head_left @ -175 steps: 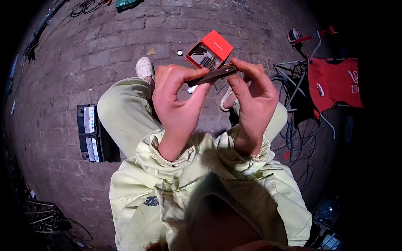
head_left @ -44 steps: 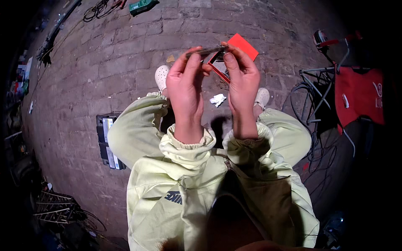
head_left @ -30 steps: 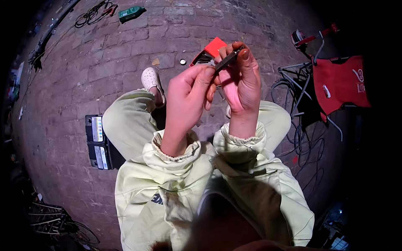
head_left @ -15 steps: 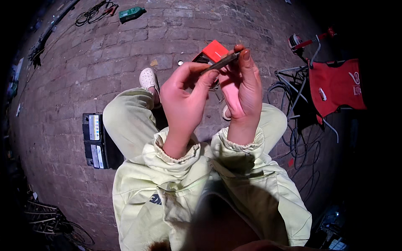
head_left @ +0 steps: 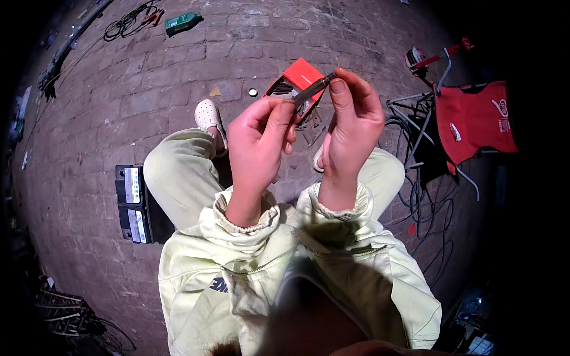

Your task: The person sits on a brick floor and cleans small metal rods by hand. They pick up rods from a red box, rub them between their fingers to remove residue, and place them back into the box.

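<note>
A dark, slim metal rod [head_left: 311, 91] spans the gap between my hands, slanting up to the right and narrowing near its upper end. My left hand [head_left: 256, 142] pinches its lower end between thumb and fingers. The thumb and forefinger of my right hand [head_left: 351, 121] close on its upper end. Just beyond the rod, an opened red box [head_left: 301, 71] lies on the ground, partly covered by it. Dark metal pieces [head_left: 282, 88] show inside the box, and several small thin pieces [head_left: 313, 126] are scattered beside it.
On the brick floor [head_left: 178, 77], a black battery [head_left: 134, 204] stands left of my knee. A green bottle [head_left: 183, 24] and coiled cables [head_left: 132, 24] lie far left. To the right are a red folding chair [head_left: 475, 121] and loose hoses [head_left: 424, 207]. A small white cap [head_left: 253, 92] lies near the box.
My right hand has shifted slightly right and turned, its fingers now curled at the rod's end. More of the red box and its contents shows.
</note>
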